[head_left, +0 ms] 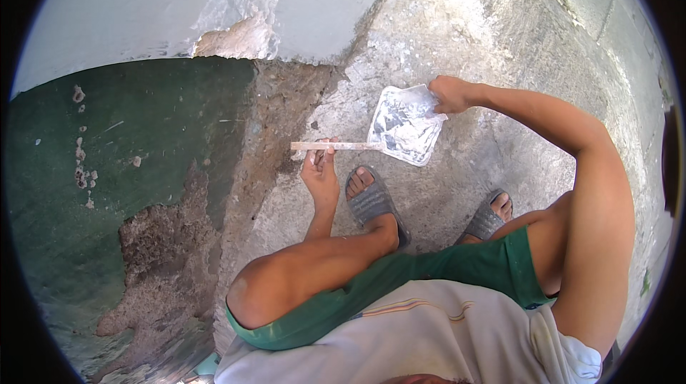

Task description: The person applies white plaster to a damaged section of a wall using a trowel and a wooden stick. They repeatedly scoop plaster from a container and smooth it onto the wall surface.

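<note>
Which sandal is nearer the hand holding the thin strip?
The left foot's sandal, beside the left hand; the right foot's sandal is farther right.

The wall is smooth pale grey at the top of the view and dark green at left, with rough bare patches. The concrete floor is worn and blotchy, lit brightest near the top. A dark shape sits at the right rim, too cut off to identify.

Right hand kinda covered one tray corner, leg blocked some left forearm, and the shirt got cropped below.
</note>
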A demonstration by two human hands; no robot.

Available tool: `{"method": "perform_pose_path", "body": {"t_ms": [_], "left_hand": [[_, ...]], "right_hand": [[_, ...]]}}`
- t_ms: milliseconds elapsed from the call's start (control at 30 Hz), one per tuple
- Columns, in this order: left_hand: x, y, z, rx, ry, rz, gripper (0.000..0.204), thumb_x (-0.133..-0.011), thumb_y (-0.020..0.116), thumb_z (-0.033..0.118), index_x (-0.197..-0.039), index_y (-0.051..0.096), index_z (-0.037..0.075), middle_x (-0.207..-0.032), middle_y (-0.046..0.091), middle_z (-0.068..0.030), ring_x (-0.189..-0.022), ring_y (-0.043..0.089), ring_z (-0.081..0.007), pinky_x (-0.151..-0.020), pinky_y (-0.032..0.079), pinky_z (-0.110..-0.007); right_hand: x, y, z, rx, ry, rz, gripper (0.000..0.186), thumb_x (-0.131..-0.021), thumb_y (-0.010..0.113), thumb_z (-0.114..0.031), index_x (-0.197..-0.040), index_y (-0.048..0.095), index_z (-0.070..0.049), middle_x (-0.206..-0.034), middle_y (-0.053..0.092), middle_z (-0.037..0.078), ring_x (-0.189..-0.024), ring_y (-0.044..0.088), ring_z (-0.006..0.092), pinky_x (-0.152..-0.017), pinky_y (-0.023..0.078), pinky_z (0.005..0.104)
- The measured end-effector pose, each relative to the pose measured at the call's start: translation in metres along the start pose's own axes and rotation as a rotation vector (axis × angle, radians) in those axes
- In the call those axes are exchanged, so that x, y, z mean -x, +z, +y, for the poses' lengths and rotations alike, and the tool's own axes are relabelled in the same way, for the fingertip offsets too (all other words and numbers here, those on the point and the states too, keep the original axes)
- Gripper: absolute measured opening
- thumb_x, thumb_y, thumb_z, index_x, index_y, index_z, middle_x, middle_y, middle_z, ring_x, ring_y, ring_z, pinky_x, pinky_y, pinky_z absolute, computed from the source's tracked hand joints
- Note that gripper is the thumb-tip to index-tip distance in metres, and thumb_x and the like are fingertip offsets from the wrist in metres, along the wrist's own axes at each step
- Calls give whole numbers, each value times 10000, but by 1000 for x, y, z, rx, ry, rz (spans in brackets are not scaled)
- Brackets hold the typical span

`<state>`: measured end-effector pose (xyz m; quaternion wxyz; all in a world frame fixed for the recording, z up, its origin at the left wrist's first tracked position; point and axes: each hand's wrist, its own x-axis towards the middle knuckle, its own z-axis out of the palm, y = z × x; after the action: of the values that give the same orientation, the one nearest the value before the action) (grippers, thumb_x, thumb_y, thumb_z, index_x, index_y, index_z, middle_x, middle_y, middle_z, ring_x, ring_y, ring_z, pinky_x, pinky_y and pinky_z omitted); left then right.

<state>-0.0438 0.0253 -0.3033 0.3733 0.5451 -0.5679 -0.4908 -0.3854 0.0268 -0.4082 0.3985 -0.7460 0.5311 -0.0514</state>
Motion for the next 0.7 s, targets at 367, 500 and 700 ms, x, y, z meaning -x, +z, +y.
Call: {"method": "perform_pose_path", "body": {"t_ms": [367,500,700], "left_hand": [[1,0,0,-5,21,-4,232,-949,552,33,-1143,524,-91,-1091,638,-199,-1048,608,-201,-930,471,-296],[5,1,0,14,-39,28,243,-945,562,42,-1143,525,-94,-1095,637,-204,-1047,608,-204,-935,470,-300],[3,-10,7,136,-23,132,258,-939,588,75,-1131,523,-84,-1103,636,-201,-1035,609,-203,-922,481,-306]], "right_hand": [[4,7,5,-48,-9,-63,437,-712,731,-289,-928,615,73,-922,642,268,-924,619,413,-798,493,449],[11,-3,5,-238,20,-159,473,-713,752,-309,-969,627,69,-952,656,259,-913,638,382,-791,492,433],[11,-47,-27,-742,-99,-68,336,-814,718,-142,-1098,640,19,-1044,683,113,-974,622,198,-868,480,333]]}}
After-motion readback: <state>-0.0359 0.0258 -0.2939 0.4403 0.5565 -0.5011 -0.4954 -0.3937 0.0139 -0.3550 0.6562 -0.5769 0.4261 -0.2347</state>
